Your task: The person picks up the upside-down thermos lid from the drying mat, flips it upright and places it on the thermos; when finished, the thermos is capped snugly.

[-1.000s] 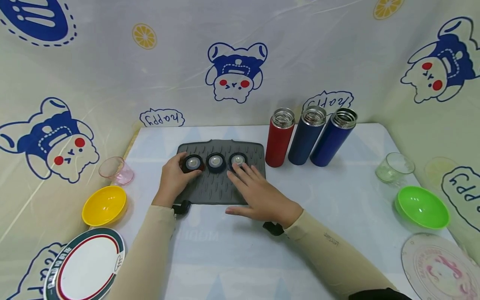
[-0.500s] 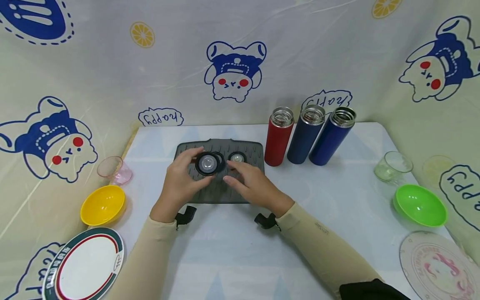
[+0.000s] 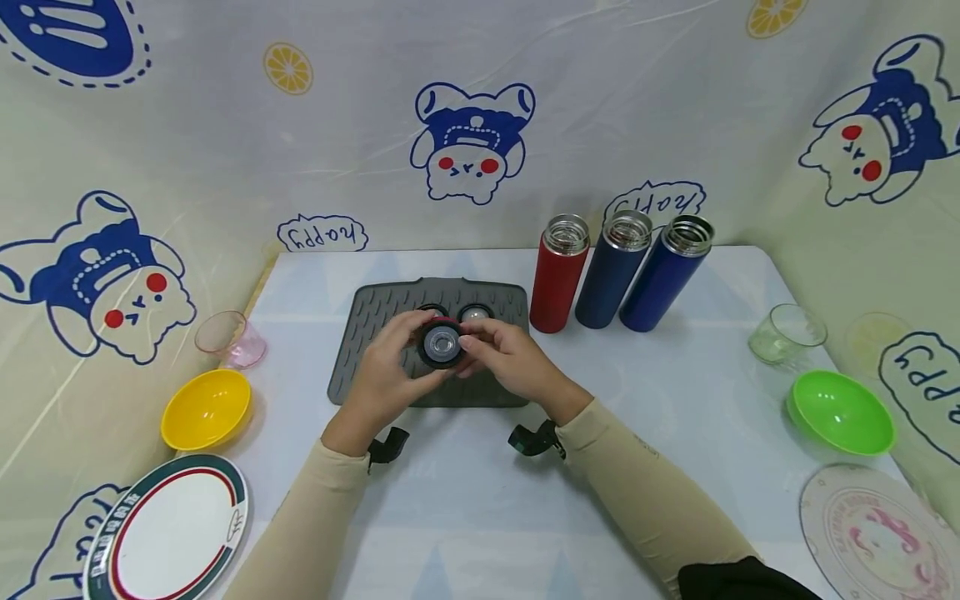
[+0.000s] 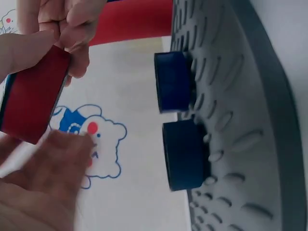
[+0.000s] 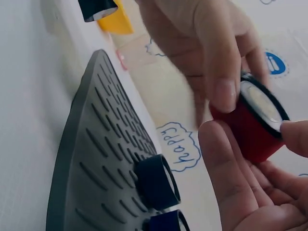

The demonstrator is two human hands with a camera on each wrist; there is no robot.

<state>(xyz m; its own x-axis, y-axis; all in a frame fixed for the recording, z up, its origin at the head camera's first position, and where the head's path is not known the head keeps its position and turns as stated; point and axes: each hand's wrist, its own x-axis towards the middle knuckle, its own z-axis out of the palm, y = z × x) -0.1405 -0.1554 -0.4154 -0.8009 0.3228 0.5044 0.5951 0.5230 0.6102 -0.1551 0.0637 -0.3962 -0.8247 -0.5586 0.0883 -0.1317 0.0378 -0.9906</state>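
Over the grey ridged mat [image 3: 367, 333], my left hand [image 3: 382, 371] and right hand [image 3: 521, 358] both hold a red bottle lid [image 5: 252, 134]. In the head view the lid's grey inner side, ringed in black, faces up. My left hand grips its side; my right thumb and fingers pinch its right edge. Two more lids sit on the mat: a dark teal one [image 4: 184, 155] and a blue one [image 4: 173, 82]. At the back right stand three lidless bottles: red [image 3: 558, 279], dark navy [image 3: 611, 275] and brighter blue [image 3: 662, 279].
Along the left lie a pink glass [image 3: 232, 340], a yellow bowl [image 3: 207, 410] and a green-rimmed plate [image 3: 176, 533]. Opposite them are a clear greenish glass [image 3: 786, 337], a green bowl [image 3: 840, 412] and a pale patterned plate [image 3: 873, 533]. A printed sheet [image 3: 360, 133] hangs behind the table.
My left hand has lifted the red lid off the mat's left part and carried it right and nearer. My right hand has left the rightmost lid and now also grips the red lid.
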